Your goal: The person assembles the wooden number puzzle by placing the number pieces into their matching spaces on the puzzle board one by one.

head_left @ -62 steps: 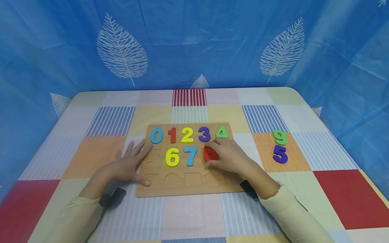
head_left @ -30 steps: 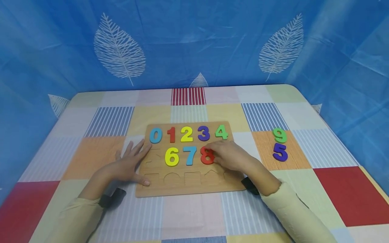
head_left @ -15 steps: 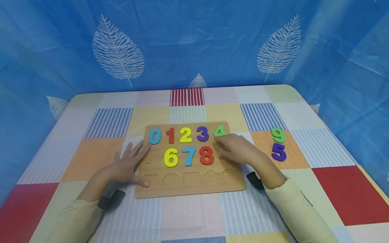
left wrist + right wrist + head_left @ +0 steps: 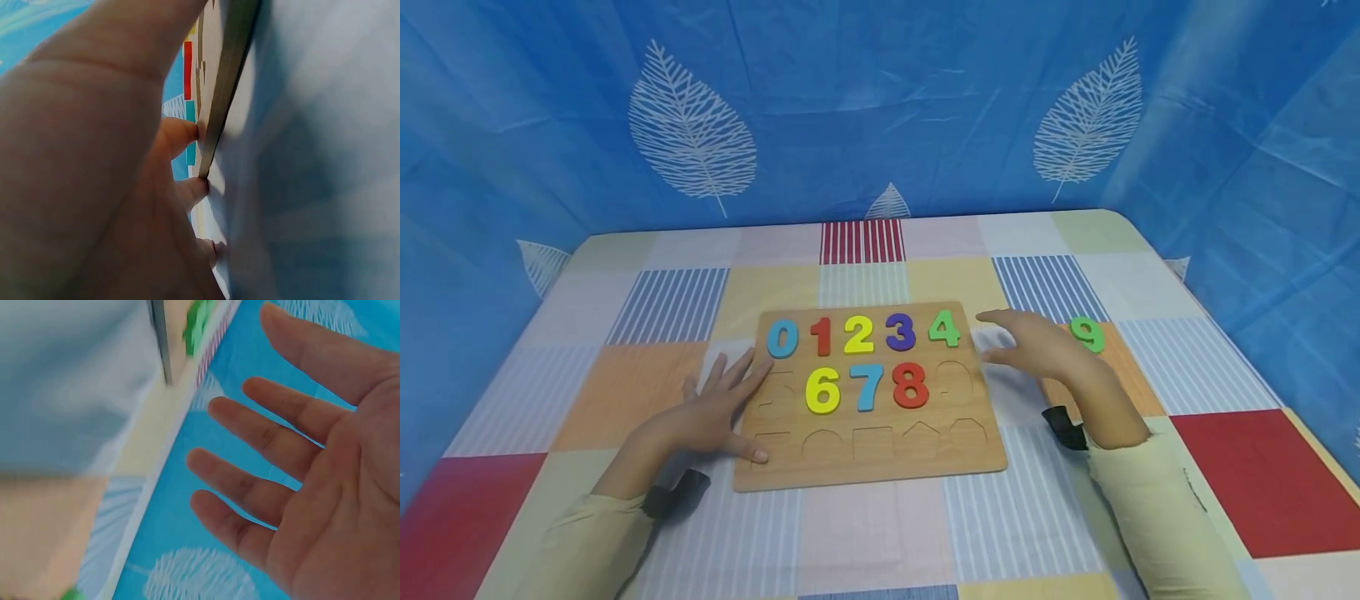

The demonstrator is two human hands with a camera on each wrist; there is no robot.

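Note:
A wooden number puzzle board (image 4: 872,477) lies on the table. My left hand (image 4: 711,414) rests on its left edge, fingers spread, thumb on the near left corner. In the left wrist view, the fingertips touch the board's edge and the cloth. My right hand (image 4: 1037,346) hovers just right of the board, holding nothing; its fingers are spread in the right wrist view. Numbers 0 to 4 fill the top row, the green 4 (image 4: 953,330) at its right end. Below sit the yellow 6 (image 4: 813,393), blue 7 (image 4: 868,388) and red 8 (image 4: 911,384). The purple 5 is hidden behind my right hand.
A green 9 (image 4: 1098,335) lies on the cloth beyond my right hand. The board shows bare recesses (image 4: 955,379) at both ends of the middle row and along the near row. A patchwork cloth (image 4: 872,533) covers the table; a blue leaf-print curtain (image 4: 880,100) stands behind.
My right hand placed the red 8 in the middle row, let go of it, and moved right off the board, covering the purple 5. My left hand has stayed put.

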